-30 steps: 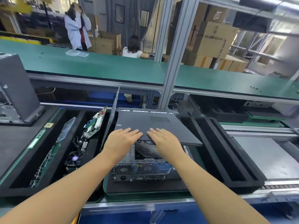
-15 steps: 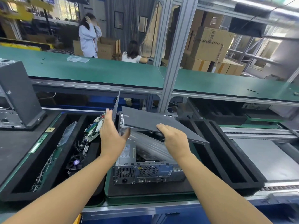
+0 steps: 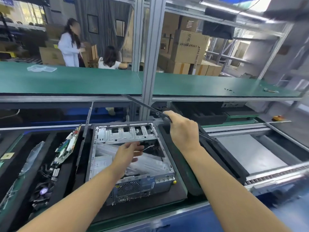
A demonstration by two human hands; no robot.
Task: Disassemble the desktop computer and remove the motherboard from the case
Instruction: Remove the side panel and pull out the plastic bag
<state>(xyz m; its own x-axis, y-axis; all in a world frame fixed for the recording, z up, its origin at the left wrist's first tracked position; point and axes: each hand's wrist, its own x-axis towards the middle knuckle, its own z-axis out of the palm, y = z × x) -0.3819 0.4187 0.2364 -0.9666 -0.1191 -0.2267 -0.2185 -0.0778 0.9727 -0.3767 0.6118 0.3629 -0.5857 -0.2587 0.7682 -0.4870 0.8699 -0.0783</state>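
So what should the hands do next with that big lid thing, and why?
Probably lower the side panel into the black foam tray on the right. The right hand grips it, raised clear of the case, which lies open, and the left hand reaches inside over clear plastic. Setting the panel down would likely free both hands for the inside parts.

The computer case (image 3: pixel 143 186) lay open-topped on a dark mat (image 3: pixel 177 193). Above the case's far right corner, the right hand (image 3: pixel 183 129) gripped the lid panel (image 3: pixel 147 106), which was tilted and clear of the case. The left hand (image 3: pixel 128 153) hovered over the case's middle, fingers loose, holding nothing. Left of the case, a circuit board (image 3: pixel 66 146) leaned in a black tray (image 3: pixel 66 181). Beyond the case ran a green bench (image 3: pixel 83 81).
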